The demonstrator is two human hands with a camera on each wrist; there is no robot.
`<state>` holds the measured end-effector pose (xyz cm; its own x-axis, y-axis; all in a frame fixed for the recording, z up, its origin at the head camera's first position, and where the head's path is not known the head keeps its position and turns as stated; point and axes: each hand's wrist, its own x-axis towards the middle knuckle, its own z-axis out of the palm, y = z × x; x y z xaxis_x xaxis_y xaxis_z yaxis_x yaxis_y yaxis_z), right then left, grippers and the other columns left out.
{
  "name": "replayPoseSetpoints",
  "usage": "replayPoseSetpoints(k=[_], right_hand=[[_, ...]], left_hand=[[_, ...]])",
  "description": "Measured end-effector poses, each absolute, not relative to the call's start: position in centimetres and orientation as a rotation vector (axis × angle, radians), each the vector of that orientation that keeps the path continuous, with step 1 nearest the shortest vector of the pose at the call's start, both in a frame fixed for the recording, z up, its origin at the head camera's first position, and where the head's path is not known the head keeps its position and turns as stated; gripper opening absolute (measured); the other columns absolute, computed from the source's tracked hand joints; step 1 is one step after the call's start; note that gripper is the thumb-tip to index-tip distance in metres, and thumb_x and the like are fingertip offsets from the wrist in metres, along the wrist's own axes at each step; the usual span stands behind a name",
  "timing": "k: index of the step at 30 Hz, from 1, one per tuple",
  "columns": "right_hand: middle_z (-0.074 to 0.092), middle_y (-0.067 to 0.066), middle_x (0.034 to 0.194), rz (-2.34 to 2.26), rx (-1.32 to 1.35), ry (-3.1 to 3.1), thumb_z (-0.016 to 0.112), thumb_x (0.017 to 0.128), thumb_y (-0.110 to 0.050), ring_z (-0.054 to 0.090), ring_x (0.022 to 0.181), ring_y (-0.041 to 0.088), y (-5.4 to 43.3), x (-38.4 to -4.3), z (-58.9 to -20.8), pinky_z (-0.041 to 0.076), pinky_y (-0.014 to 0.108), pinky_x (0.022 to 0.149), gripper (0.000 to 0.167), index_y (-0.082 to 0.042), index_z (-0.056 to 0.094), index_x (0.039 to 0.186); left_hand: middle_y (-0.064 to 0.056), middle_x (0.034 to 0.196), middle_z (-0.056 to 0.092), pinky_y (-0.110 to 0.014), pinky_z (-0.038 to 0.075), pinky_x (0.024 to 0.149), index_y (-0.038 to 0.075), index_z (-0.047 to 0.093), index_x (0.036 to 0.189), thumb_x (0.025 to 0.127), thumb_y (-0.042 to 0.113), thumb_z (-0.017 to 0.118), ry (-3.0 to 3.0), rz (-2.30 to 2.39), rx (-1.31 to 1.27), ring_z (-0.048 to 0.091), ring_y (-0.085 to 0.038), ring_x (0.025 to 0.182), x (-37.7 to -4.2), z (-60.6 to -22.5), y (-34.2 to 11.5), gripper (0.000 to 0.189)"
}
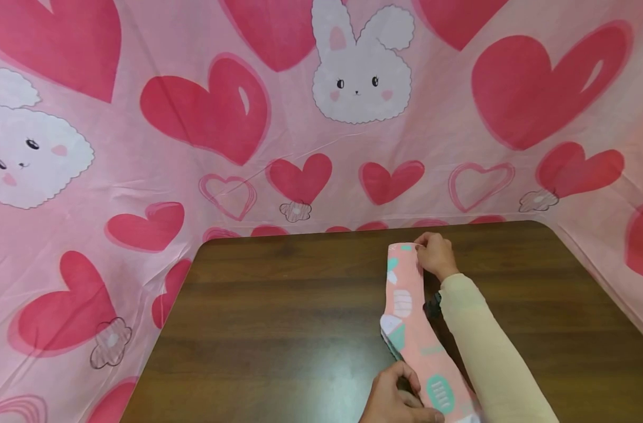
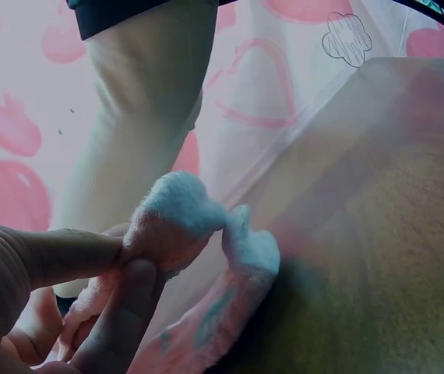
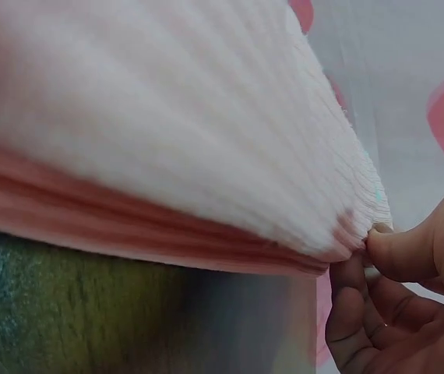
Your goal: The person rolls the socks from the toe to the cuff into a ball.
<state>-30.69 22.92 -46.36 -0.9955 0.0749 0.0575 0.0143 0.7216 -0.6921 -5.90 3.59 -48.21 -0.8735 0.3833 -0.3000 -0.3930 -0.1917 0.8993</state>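
Observation:
Pink socks (image 1: 413,329) with white and mint-green patches lie lengthwise on the table, cuff toward the back. At the cuff's right corner my right hand (image 1: 436,256) pinches the knit; the right wrist view shows thumb and finger gripping the ribbed edge (image 3: 339,187), pulled to a point. Near the foot end my left hand (image 1: 397,393) holds the left side of the fabric. In the left wrist view, two white toe ends (image 2: 179,199) show, one pinched between the thumb and fingers of that hand, the other lying beside it. The underlayer is mostly hidden.
The dark wooden table (image 1: 268,305) has rounded back corners. A pink cloth (image 1: 432,141) printed with hearts and rabbits hangs behind it and along its sides. A cream sleeve (image 1: 490,341) covers the right arm, with a dark wrist device (image 1: 432,305) beside the socks.

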Motion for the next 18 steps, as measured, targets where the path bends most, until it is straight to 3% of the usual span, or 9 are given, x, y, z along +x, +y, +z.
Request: replayPoseSetpoints(k=[10, 18], right_hand=[[0.066, 0.023, 0.098, 1.09, -0.072, -2.883, 0.056, 0.096, -0.007, 0.055, 0.095, 0.042, 23.3, -30.8, -46.9, 0.047, 0.055, 0.083, 0.016, 0.003, 0.067, 0.101], [0.065, 0.024, 0.101, 1.081, -0.083, -2.93, 0.056, 0.097, -0.007, 0.055, 0.092, 0.041, 23.1, -30.9, -47.3, 0.048, 0.055, 0.083, 0.016, 0.003, 0.066, 0.104]], left_hand=[[0.0, 0.054, 0.058, -0.02, 0.045, 0.049, 0.013, 0.053, 0.079, 0.066, -0.01, 0.084, 1.662, 2.06, -0.024, 0.054, -0.007, 0.046, -5.9, -48.8, 4.0, 0.041], [0.006, 0.067, 0.058, -0.019, 0.049, 0.055, 0.014, 0.054, 0.08, 0.066, -0.008, 0.086, 1.891, 1.902, 0.14, 0.059, -0.003, 0.05, -6.4, -50.1, 3.9, 0.041]])
